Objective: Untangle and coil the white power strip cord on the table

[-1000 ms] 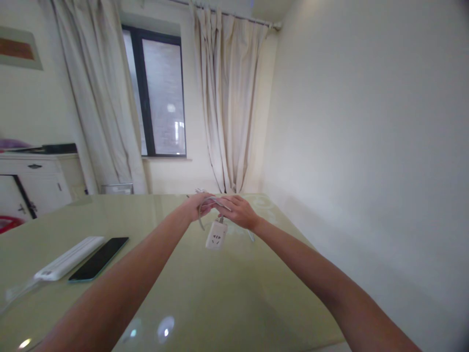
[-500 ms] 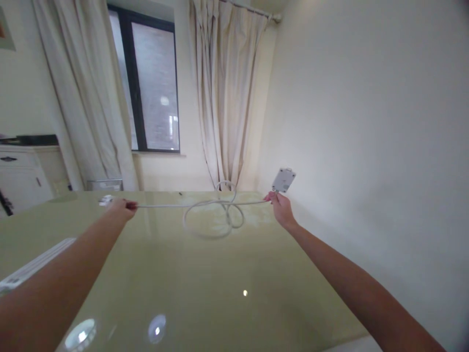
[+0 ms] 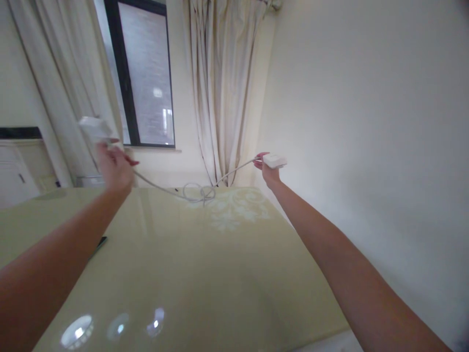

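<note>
My left hand [image 3: 117, 166] is raised in front of the curtain, closed on one end of a white cord [image 3: 157, 187]. A blurred white block [image 3: 95, 128], whose kind I cannot make out, sticks up at that end. Across from it my right hand [image 3: 268, 168] pinches the cord's other end, beside a white, flat, box-shaped piece [image 3: 274, 160]. Between the hands the cord sags, and its middle is gathered into small crossing loops over the table's far edge. Whether the loops touch the table I cannot tell.
The glossy greenish table [image 3: 205, 274] carries a pale floral pattern and light reflections. A dark thin object [image 3: 98, 246] is partly hidden behind my left forearm. Beyond are curtains [image 3: 227, 88], a window [image 3: 146, 73] and a white cabinet [image 3: 18, 166]; a wall [image 3: 366, 122] stands at right.
Both hands have risen, the left one more. The cord's large loops have shrunk into a smaller tangle. The right-hand piece has tipped from upright to nearly flat, and the view has shifted.
</note>
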Demonstrator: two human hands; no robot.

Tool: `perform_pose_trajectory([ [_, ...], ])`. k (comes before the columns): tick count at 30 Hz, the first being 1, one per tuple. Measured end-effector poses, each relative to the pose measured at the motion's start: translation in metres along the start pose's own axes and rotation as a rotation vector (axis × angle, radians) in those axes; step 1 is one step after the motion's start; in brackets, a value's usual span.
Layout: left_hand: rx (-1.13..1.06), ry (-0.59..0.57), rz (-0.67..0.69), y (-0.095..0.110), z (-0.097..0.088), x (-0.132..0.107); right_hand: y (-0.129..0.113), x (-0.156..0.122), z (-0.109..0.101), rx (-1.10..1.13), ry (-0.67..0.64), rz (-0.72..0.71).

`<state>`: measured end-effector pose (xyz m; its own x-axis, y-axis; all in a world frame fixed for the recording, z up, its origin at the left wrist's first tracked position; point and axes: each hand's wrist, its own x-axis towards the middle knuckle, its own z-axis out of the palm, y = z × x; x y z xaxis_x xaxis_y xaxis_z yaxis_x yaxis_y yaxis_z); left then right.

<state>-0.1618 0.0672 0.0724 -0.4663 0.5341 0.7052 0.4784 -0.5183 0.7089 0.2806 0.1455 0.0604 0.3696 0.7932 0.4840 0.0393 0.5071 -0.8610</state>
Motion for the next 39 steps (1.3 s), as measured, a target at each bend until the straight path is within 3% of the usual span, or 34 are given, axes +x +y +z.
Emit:
perform_pose_trajectory([
  [3, 0.002, -0.174, 0.009, 0.001, 0.032, -0.031, 0.006, -0.022, 0.027, 0.016, -0.123, 0.076],
  [7, -0.035, -0.378, -0.033, -0.012, 0.065, -0.097, 0.027, -0.057, 0.041, 0.015, -0.178, 0.168],
  [10, -0.087, -0.541, -0.062, -0.017, 0.079, -0.137, 0.035, -0.069, 0.043, 0.007, -0.210, 0.208],
  [14, -0.130, -0.730, -0.019, -0.013, 0.083, -0.164, 0.030, -0.068, 0.044, -0.011, -0.271, 0.232],
  [17, -0.118, -0.792, 0.002, -0.011, 0.086, -0.171, 0.019, -0.070, 0.048, -0.012, -0.401, 0.217],
  [21, -0.060, -0.755, -0.052, -0.013, 0.100, -0.176, 0.001, -0.086, 0.065, -0.022, -0.631, 0.174],
  [25, -0.012, -0.746, -0.092, -0.011, 0.116, -0.172, -0.006, -0.110, 0.088, -0.081, -0.917, 0.017],
  [28, 0.026, -0.737, -0.123, -0.007, 0.116, -0.166, 0.002, -0.122, 0.093, -0.203, -0.880, -0.157],
  [31, 0.030, -0.719, -0.150, -0.004, 0.109, -0.160, 0.015, -0.126, 0.086, -0.349, -0.848, -0.270],
  [35, -0.011, -0.714, -0.205, -0.004, 0.101, -0.156, 0.023, -0.124, 0.072, -0.510, -1.012, -0.335],
  [39, -0.090, -0.722, -0.273, -0.009, 0.094, -0.157, 0.014, -0.124, 0.067, -0.862, -1.069, -0.598],
])
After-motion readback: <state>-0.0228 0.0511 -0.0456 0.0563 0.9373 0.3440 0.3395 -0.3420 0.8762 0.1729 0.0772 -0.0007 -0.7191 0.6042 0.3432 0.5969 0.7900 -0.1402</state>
